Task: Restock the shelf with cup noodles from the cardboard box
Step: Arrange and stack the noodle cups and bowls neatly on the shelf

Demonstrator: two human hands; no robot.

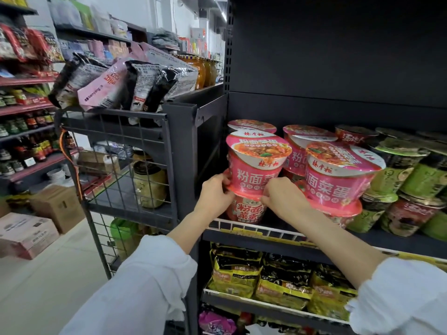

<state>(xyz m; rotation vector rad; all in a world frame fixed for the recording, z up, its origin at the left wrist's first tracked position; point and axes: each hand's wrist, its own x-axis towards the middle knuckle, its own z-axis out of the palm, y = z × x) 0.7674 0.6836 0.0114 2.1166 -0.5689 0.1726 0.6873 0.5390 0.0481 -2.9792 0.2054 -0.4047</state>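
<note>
Centrally, left hand (pixel 216 192) and right hand (pixel 280 195) both grasping the base of a pink noodle cup (pixel 257 165), stacked atop another cup (pixel 247 209), shelf (pixel 242 234) at lower centre.

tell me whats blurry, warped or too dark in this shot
Head view: wide-angle bending bows the shelf upright; the back panel above the pink cup is nearly black; both hands are sharp; the sleeve smears at the corner.

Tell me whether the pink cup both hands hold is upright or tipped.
Upright: the pink cup sits lid-up on a lower cup, left hand and right hand at its base.
</note>
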